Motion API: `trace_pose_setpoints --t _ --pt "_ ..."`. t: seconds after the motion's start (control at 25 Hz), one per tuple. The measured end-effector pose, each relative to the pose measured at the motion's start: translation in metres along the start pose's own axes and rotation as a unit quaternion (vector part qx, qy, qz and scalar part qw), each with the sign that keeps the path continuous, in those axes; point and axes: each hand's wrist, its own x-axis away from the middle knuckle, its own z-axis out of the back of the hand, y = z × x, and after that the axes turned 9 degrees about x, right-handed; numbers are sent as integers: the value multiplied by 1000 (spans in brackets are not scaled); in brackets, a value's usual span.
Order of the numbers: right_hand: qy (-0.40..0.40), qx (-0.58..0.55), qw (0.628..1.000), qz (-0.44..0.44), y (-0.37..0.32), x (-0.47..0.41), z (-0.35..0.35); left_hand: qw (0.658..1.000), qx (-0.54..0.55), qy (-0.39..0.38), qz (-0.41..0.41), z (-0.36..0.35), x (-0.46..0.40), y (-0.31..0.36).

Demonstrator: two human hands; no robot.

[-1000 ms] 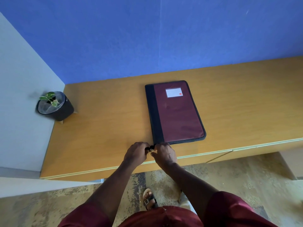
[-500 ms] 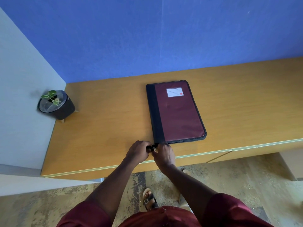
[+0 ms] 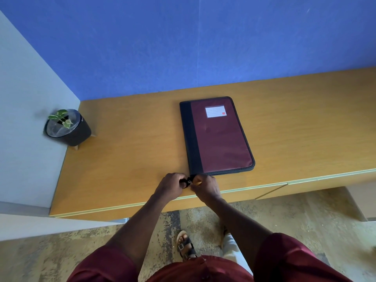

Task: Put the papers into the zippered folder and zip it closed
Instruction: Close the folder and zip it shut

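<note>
A wooden desk [image 3: 126, 165] runs along the blue wall, pale trim on its near edge; a closed maroon zippered folder [image 3: 219, 137] lies flat near the middle, its near corner close to the front edge; a small dark plant pot [image 3: 70, 131] stands on little legs at the far left corner.

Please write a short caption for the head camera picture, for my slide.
Both hands, left and right, pinch the zipper pull at the closed folder's near corner.

The desk [image 3: 126, 159] is lying bare on both sides of the folder [image 3: 219, 137]. A plant pot [image 3: 68, 129] is sitting far left by the wall.
</note>
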Motion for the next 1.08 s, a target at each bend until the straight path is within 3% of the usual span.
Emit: trace_pose_setpoints --t 0.24,0.52,1.08 --pt "6 -3 1000 14 -8 -1 -6 1000 15 -4 -6 3 -1 1" --pt "15 122 992 27 -15 1 0 992 -120 32 -34 4 -4 3" --pt "61 181 982 1 3 -2 22 986 -157 42 -46 3 -10 11"
